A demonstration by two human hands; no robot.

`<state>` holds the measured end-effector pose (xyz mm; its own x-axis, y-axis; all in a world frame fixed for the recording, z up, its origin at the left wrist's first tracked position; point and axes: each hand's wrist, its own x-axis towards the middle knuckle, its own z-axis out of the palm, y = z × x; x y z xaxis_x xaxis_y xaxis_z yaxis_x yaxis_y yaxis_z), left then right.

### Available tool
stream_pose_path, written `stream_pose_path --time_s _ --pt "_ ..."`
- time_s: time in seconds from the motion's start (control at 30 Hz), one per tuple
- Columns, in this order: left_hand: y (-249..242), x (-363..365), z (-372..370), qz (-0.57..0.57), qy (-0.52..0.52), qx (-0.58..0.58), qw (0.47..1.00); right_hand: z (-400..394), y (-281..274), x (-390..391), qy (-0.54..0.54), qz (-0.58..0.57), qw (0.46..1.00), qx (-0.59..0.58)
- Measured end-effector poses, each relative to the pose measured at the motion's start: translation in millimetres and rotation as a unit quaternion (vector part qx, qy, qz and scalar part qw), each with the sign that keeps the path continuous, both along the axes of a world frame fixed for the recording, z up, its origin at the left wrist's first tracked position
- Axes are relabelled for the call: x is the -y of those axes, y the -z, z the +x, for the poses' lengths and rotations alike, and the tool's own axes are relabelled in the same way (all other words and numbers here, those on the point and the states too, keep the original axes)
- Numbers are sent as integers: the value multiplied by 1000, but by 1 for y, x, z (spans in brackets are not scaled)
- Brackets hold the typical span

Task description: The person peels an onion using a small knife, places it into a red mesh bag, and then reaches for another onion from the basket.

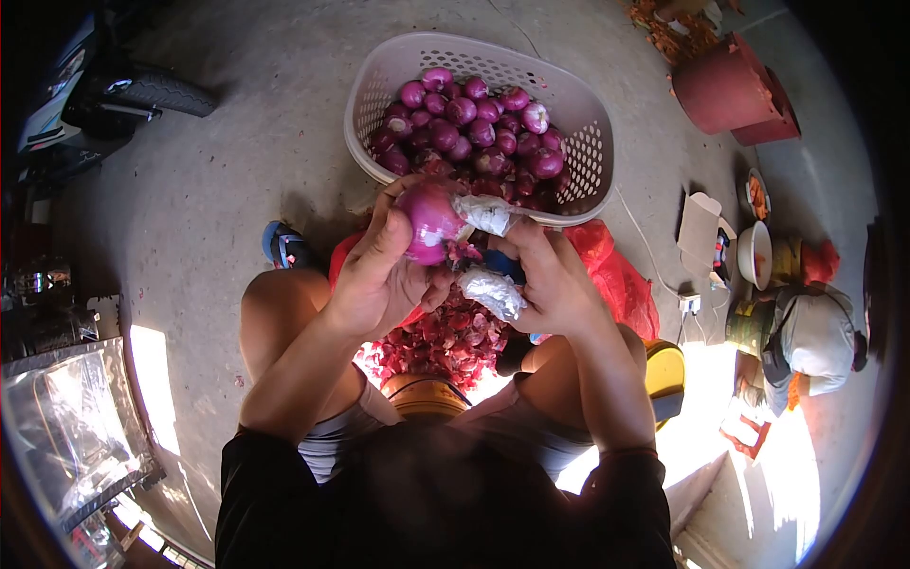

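My left hand (370, 270) is closed around a large red onion (429, 226), its glossy purple side facing up. My right hand (542, 270) meets the onion from the right, with white wrapping (491, 292) on its thumb and a finger. Torn onion skin (464, 252) shows between the wrapped tips, one of which lies right at the onion. Just beyond both hands stands a pale perforated plastic basket (379, 71), holding many peeled red onions (461, 111). Under my hands, between my knees, lies a heap of dark red onion skins (450, 346).
A red mesh bag (626, 284) lies beside my right knee, near a yellow container (665, 379). Further right, another person (815, 341) bends over by a white bowl (755, 254). A red bucket (720, 85) lies at upper right; a motorbike wheel (161, 90) stands at upper left.
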<state>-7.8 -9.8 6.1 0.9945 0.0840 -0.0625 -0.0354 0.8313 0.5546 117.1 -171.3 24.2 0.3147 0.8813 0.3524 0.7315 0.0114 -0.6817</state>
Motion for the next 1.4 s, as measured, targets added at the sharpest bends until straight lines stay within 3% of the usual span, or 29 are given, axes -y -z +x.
stream_pose_path --time_s 0.17,0.37,0.77,0.87,0.97,1.07,1.33,1.4 --pt "-4 4 1 11 -16 -7 1000 3 2 -7 -2 57 997 58" --pt "-2 3 1 -5 -15 -15 1000 -1 -3 -1 -19 -16 1000 17" --pt "-8 1 0 47 -3 5 999 -2 -16 -4 -7 -38 999 13" --pt "-9 2 0 37 -4 -1 999 1 -4 -7 4 28 999 40" --pt "-11 3 0 34 -11 -10 999 1 -8 -3 7 -9 998 54" --pt "-8 1 2 41 -11 2 999 0 -3 -6 15 33 997 65" --pt "-10 0 2 22 -8 14 1000 0 7 -10 75 89 988 -100" --pt "-11 -1 1 18 -10 20 1000 3 6 -9 55 120 988 -80"
